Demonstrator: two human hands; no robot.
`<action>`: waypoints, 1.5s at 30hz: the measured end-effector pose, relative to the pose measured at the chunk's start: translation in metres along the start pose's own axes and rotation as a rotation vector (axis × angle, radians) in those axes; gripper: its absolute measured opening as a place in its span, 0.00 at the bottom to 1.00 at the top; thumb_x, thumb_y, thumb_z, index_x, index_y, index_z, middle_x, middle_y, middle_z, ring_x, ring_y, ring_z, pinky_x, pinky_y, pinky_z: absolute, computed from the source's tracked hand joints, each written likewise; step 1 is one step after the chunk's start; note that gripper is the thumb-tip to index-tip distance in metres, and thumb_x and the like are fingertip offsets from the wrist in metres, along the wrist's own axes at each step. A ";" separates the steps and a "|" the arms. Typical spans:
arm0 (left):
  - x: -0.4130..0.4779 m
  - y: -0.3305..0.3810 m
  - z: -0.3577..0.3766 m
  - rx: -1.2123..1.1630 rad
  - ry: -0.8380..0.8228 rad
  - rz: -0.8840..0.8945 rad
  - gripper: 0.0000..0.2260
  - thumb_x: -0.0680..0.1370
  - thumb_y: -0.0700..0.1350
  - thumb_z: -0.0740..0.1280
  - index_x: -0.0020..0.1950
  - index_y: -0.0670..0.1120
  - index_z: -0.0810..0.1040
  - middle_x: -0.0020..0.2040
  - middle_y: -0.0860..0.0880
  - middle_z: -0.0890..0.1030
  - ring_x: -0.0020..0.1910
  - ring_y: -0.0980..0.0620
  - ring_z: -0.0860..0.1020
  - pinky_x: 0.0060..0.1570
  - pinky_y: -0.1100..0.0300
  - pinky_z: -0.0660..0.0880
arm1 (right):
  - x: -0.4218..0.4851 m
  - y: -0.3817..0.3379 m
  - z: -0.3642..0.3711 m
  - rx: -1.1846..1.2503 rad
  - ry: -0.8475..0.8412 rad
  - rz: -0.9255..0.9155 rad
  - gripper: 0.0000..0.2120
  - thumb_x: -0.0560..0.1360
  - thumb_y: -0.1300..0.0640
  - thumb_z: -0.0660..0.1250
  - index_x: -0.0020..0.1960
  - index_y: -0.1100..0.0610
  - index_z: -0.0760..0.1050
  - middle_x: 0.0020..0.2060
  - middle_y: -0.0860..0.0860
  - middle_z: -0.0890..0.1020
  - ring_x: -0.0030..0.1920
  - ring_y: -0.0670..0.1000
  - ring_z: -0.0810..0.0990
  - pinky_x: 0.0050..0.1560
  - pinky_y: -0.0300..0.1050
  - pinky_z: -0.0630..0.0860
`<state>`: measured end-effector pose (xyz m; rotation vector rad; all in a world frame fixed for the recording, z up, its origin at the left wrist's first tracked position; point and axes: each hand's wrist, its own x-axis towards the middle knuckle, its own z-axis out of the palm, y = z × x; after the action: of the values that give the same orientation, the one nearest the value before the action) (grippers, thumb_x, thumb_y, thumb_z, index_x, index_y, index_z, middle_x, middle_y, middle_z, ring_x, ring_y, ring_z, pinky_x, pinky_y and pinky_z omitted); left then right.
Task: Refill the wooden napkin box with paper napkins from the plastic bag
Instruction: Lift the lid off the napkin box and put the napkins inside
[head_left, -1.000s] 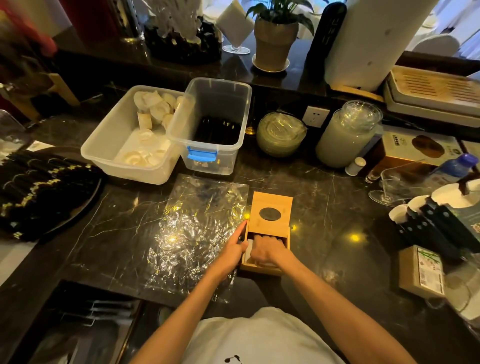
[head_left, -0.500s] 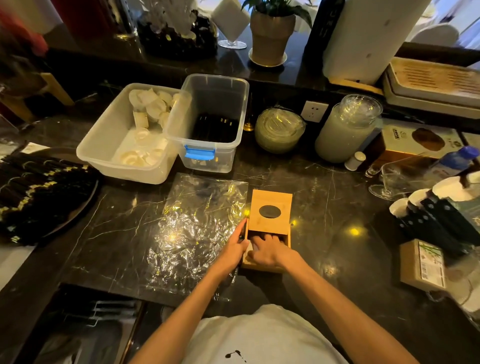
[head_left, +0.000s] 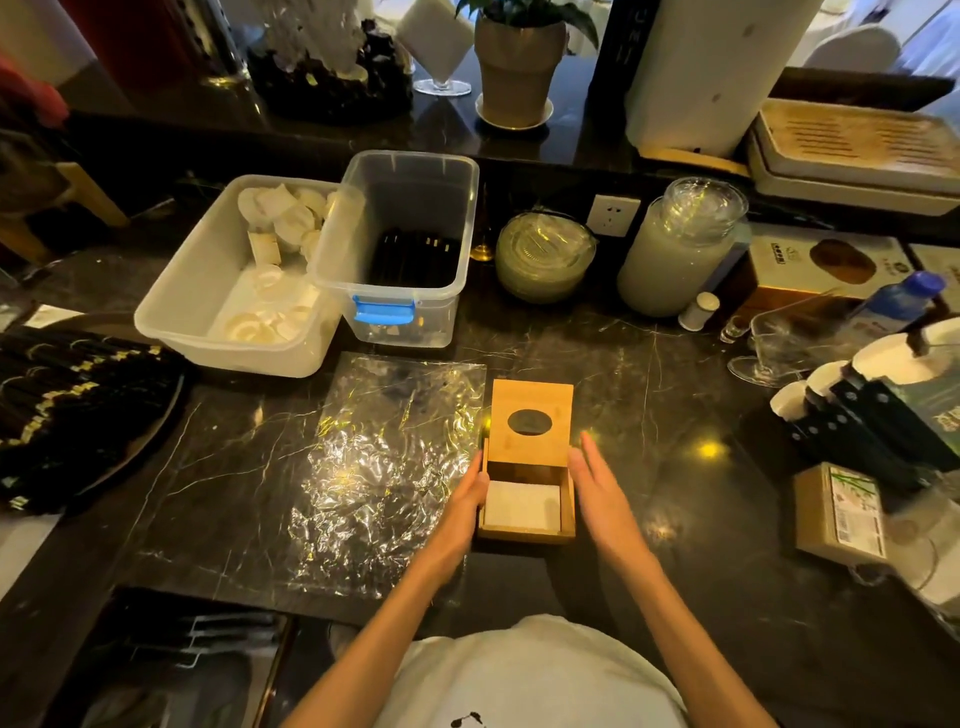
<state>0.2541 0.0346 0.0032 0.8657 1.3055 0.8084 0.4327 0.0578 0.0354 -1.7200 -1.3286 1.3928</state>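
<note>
Here the wooden box (head_left: 527, 501) stands on the dark marble counter (head_left: 649, 405), just in front of the person. Its lid (head_left: 531, 422), with an oval hole, is slid back toward the far side, so the near half is open. White napkins (head_left: 522, 505) lie flat inside the open part. The left hand (head_left: 464, 501) lies against the left wall of the box, fingers straight and together, holding nothing. The right hand (head_left: 597, 488) is just beside the right wall, flat, fingers stretched and slightly apart, empty; I cannot tell if it touches the wood. The clear plastic bag (head_left: 384, 467) lies flat and crinkled on the counter, touching the left side of the box. Behind the bag stand two plastic tubs (head_left: 311, 270).
</note>
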 end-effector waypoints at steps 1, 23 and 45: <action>-0.002 0.001 0.002 -0.012 -0.008 -0.006 0.21 0.84 0.48 0.49 0.78 0.52 0.53 0.68 0.61 0.65 0.62 0.68 0.69 0.58 0.72 0.71 | -0.002 0.003 -0.002 0.209 -0.144 0.092 0.25 0.80 0.36 0.48 0.73 0.43 0.66 0.75 0.47 0.68 0.74 0.51 0.66 0.75 0.59 0.60; 0.044 0.056 -0.008 -0.146 -0.124 -0.092 0.17 0.81 0.61 0.49 0.61 0.61 0.74 0.63 0.52 0.78 0.59 0.54 0.78 0.52 0.53 0.74 | 0.032 -0.007 -0.024 0.563 -0.222 0.252 0.30 0.76 0.29 0.44 0.74 0.37 0.61 0.79 0.48 0.57 0.78 0.64 0.53 0.70 0.77 0.50; 0.017 -0.017 -0.008 0.017 -0.155 0.008 0.29 0.74 0.60 0.66 0.72 0.65 0.56 0.72 0.57 0.66 0.64 0.65 0.73 0.55 0.68 0.75 | -0.006 0.047 -0.004 0.254 -0.100 0.164 0.26 0.81 0.51 0.61 0.77 0.43 0.57 0.72 0.49 0.71 0.67 0.48 0.74 0.68 0.53 0.73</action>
<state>0.2481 0.0430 -0.0200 0.9293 1.1749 0.7231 0.4532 0.0358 -0.0017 -1.6348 -1.0275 1.6804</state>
